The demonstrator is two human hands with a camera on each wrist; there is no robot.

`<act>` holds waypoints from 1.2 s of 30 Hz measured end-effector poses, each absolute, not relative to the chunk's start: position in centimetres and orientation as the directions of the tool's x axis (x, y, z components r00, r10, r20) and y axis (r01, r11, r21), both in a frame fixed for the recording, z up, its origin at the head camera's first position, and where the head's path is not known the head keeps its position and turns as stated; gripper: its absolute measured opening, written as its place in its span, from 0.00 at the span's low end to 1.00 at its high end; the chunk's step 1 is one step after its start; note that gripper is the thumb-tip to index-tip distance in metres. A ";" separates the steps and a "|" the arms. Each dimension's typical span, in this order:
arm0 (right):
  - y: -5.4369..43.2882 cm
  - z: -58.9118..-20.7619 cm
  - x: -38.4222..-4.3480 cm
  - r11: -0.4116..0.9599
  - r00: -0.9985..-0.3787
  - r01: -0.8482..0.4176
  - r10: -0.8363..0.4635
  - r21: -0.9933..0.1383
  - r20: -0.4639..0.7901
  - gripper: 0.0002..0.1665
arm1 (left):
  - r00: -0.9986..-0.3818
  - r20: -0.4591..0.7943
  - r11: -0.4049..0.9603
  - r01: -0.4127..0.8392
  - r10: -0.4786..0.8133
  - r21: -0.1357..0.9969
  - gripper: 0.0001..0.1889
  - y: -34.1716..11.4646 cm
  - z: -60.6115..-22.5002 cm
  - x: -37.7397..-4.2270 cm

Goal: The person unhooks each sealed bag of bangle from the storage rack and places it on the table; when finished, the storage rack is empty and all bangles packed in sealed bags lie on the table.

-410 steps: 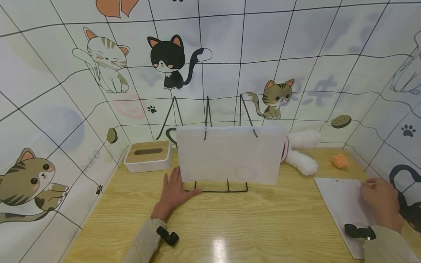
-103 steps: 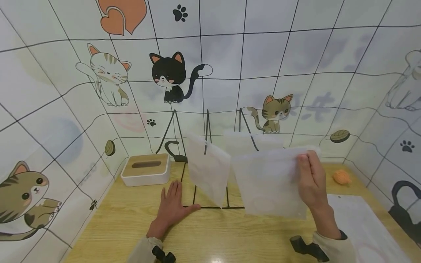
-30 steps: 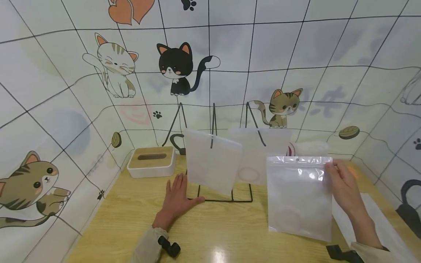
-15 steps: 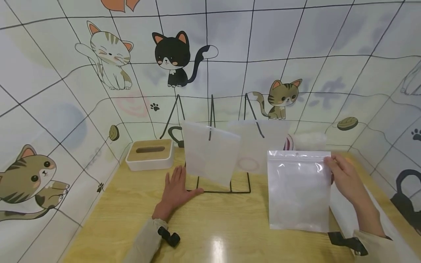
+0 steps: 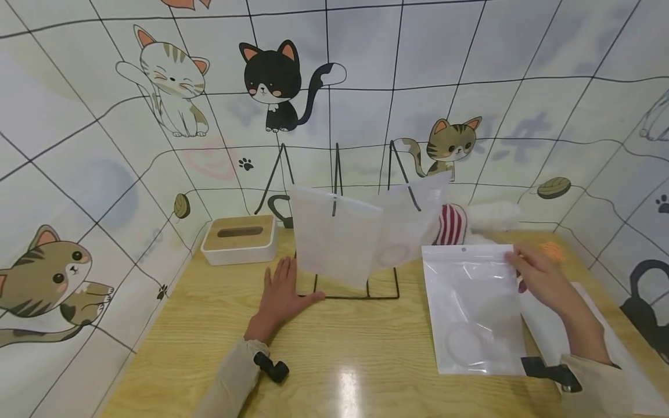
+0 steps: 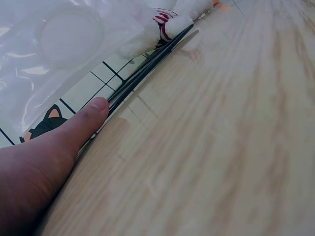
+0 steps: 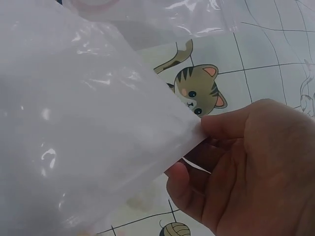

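My right hand [image 5: 540, 277] pinches the top right corner of a white translucent zip bag [image 5: 473, 307], which has a small hang hole and a faint ring low on its front. In the right wrist view, thumb and fingers [image 7: 224, 125] grip the bag's corner [image 7: 98, 113]. A black wire rack [image 5: 360, 298] carries two similar bags on its hooks: a middle bag [image 5: 334, 238] and a right bag [image 5: 410, 220], tilted with its right side higher. My left hand [image 5: 282, 299] lies flat, fingers spread, thumb at the rack's base bar. In the left wrist view, the thumb [image 6: 91, 115] touches the bar.
A white tissue box [image 5: 239, 241] with a wooden lid stands left of the rack. Behind the held bag lies a plush toy [image 5: 493, 216] with a striped part. An orange ball [image 5: 552, 251] and a flat white bag [image 5: 587, 342] are at the right of the table.
Since the earliest frame, my right hand has left the white bag at the right and now holds a zip bag. Just now it shifts slightly left; the right hanging bag tilts. My left hand stays.
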State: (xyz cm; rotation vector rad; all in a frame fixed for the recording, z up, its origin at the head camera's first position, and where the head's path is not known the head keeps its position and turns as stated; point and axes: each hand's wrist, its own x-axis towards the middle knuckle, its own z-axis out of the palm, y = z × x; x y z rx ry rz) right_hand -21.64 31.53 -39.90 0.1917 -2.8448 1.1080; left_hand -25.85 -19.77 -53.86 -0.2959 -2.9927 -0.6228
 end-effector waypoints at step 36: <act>33.9 -44.5 -23.8 0.842 -0.975 -0.022 -0.138 -0.539 -0.175 0.18 | -0.981 0.096 0.910 0.191 0.167 0.369 0.65 -19.7 -53.6 -25.8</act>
